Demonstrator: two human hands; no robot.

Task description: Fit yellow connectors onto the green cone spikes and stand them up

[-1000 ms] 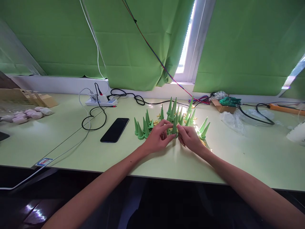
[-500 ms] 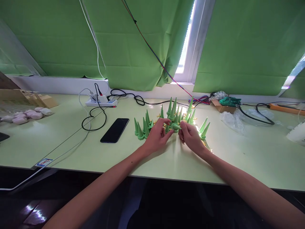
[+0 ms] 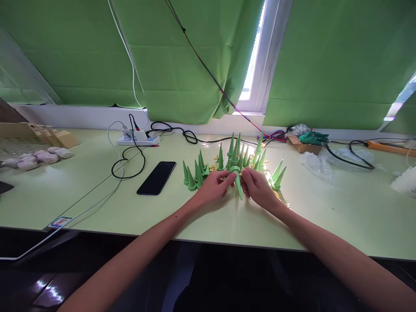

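Observation:
My left hand [image 3: 216,185] pinches a green cone [image 3: 238,182] by its wide ringed end, and the cone's tip points down toward the table's front edge. Just right of it, my right hand [image 3: 256,185] has its fingers closed close to the cone's ringed end; what they hold, if anything, is hidden. Several more green cones [image 3: 191,178] stand upright behind and to the left of my hands. Small yellow pieces [image 3: 212,167] lie among them. To the right, a pair of green cones [image 3: 277,177] leans by a lit strip.
A black phone [image 3: 156,178] lies to the left, below a white power strip [image 3: 139,138] with looped cables. Toward the back right are a small cardboard box [image 3: 304,146] and clear plastic bags [image 3: 316,167]. Pale wrapped pieces [image 3: 45,157] lie far left.
The cone between my hands has turned from pointing right to pointing down toward me. My left hand has lowered slightly, its fingers now round the cone's wide end.

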